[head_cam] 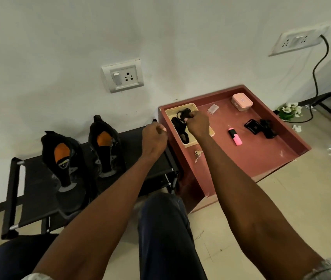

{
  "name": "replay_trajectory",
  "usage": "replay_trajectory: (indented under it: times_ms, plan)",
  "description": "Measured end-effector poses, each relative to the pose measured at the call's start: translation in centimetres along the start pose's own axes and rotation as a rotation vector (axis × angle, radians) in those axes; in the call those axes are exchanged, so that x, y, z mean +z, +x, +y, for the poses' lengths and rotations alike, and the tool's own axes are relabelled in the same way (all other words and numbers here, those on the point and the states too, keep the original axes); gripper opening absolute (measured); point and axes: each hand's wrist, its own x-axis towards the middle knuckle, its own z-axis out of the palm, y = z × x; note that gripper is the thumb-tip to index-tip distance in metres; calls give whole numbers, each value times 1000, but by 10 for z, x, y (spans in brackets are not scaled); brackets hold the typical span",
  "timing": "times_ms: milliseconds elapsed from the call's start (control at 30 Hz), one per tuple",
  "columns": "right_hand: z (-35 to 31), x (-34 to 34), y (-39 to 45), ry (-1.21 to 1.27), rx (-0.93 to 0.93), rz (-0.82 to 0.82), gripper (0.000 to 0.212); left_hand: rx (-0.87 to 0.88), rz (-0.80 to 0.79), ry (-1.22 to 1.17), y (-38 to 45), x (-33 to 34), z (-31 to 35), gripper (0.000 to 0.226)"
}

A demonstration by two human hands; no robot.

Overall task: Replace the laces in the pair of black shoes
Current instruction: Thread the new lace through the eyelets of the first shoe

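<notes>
With the right hand (198, 123) pinching the black laces (180, 126) in the cream tray (210, 131) and the left hand (154, 136) clenched empty beside the black shoes (84, 156) on the rack (33, 190), a tangled bundle could snag and drag the tray.

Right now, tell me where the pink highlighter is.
The pink highlighter lies on the red table, right of the cream tray and left of the black objects.

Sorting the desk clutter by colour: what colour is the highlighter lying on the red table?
Pink with a black cap, highlighter, clearest in the head view.
</notes>
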Motion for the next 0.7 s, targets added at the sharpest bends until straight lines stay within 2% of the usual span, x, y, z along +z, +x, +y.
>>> replay_trajectory:
  times_ms: [33,100,167,267,333,467,600,700]
  plan:
    - [-16,-6,-5,151,30,-81,22,-48,26,-92,-4,-10,3,11]
    - [-52,-16,-25,350,101,-356,14,-150,45,-309,-14,-38,9,26]
    - [-78,-16,-48,311,67,-629,23,-196,15,-461,-26,-71,12,44]
    - [-107,4,-98,195,-63,-873,19,-213,-156,-483,-55,-132,-3,39]
    - [-120,20,-132,193,-88,-934,20,-231,-276,-347,-79,-170,-19,24]
    - [-127,48,-194,215,-90,-1002,19,-268,-283,-140,-128,-222,-56,11]
    - [-120,67,-230,312,-29,-1007,18,-336,-231,-210,-162,-239,-73,5]
    - [-116,77,-244,303,-59,-922,11,-353,-147,-231,-176,-240,-83,4]
